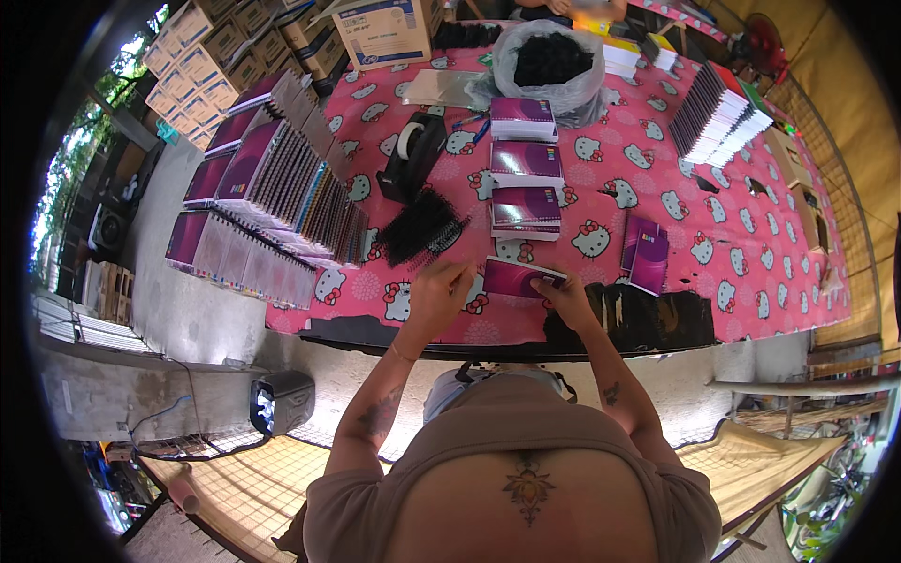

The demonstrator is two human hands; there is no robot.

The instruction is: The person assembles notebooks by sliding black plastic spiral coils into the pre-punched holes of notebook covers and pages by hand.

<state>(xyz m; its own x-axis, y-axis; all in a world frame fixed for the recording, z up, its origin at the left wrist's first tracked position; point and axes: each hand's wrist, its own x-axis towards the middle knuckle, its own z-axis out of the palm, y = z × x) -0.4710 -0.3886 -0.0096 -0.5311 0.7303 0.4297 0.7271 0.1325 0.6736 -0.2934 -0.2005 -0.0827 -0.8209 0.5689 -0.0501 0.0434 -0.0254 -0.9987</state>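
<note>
A small purple notebook [511,279] is in my right hand [569,300], near the front edge of the table. My thumb presses on its cover at the right end. My left hand [439,298] is beside the notebook's left end, fingers curled together; whatever they hold, if anything, is hidden. Just beyond that hand lies a pile of black binding coils [418,228]. Stacks of purple notebooks [526,164] run away from me in a column behind the held one. Two purple notebooks [648,258] rest overlapped to the right.
A black tape dispenser [413,155] stands behind the coils. Spiral-bound notebooks [282,188] are stacked high at left, more [718,117] at far right. A plastic bag [549,75] holds black coils. Cartons [385,33] stand at the back. Another person's hands [560,7] show at the far edge.
</note>
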